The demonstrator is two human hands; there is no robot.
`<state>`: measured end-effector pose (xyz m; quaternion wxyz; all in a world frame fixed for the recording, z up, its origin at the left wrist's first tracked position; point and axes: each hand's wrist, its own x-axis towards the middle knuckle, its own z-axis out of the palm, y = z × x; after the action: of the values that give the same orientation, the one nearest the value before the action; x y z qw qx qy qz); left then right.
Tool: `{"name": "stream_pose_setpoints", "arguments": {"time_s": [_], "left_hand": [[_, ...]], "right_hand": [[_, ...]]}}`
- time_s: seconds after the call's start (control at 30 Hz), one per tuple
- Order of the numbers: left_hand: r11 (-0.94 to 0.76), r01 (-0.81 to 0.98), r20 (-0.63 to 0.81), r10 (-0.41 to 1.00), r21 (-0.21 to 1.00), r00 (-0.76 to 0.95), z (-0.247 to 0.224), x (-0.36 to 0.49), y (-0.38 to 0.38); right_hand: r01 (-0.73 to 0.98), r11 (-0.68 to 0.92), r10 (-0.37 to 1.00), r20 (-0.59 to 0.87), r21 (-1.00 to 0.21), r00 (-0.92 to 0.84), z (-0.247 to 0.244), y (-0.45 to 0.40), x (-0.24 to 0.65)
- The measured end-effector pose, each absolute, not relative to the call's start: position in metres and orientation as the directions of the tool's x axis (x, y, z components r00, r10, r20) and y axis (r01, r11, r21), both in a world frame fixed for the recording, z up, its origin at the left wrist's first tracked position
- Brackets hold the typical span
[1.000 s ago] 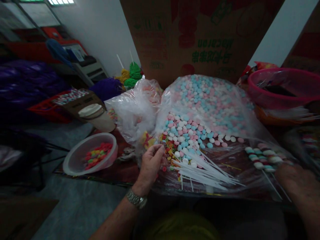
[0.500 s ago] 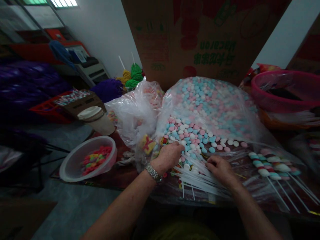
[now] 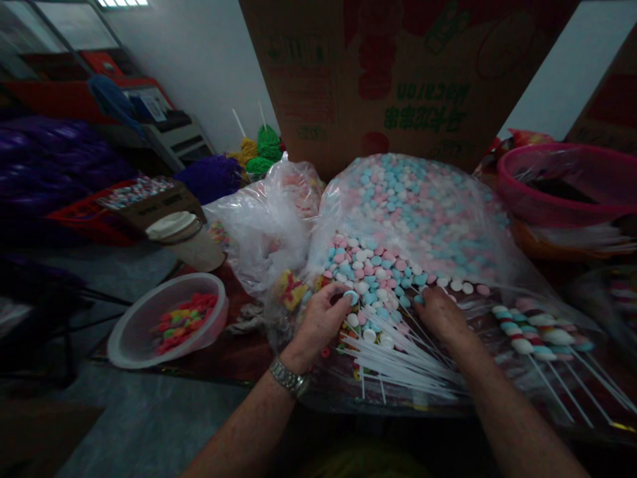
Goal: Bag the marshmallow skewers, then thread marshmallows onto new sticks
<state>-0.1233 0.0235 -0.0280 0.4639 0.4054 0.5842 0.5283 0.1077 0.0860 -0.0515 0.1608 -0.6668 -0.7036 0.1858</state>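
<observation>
My left hand pinches a round pale-blue candy between thumb and fingers at the edge of a heap of pink, white and blue round candies. The heap lies on a transparent plastic bag that holds many more. My right hand rests with its fingertips at the heap's edge, touching candies or white plastic sticks; any small held piece is hidden. Those sticks lie in a loose bundle between my hands. To the right lie several sticks threaded with stacked candies.
A translucent bowl of bright candies and a second plastic bag stand to the left. A pink basket stands at the right, with a large cardboard box behind the bags. A cup stands by the table's far left.
My left hand has drawn back from the heap and now pinches a blue candy. My right hand has come in from the lower right to the heap's edge, and threaded sticks now show fully.
</observation>
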Motion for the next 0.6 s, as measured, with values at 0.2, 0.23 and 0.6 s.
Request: {"name": "stream_pose_setpoints", "arguments": {"time_s": [0.2,0.23,0.6], "left_hand": [[0.211,-0.292,-0.272,0.944,0.933,-0.187,-0.027,-0.097,0.006],[0.206,-0.304,-0.268,0.947,0.93,-0.177,-0.026,-0.092,0.005],[0.124,-0.176,-0.163,0.959,0.977,-0.232,-0.019,-0.065,-0.012]], "right_hand": [[0.673,0.093,0.983,-0.038,-0.734,-0.178,-0.031,0.059,0.11],[0.549,0.11,0.975,-0.017,-0.829,-0.22,-0.024,0.049,0.107],[0.143,0.144,0.961,0.104,-0.979,-0.256,-0.025,-0.011,0.058]]}}
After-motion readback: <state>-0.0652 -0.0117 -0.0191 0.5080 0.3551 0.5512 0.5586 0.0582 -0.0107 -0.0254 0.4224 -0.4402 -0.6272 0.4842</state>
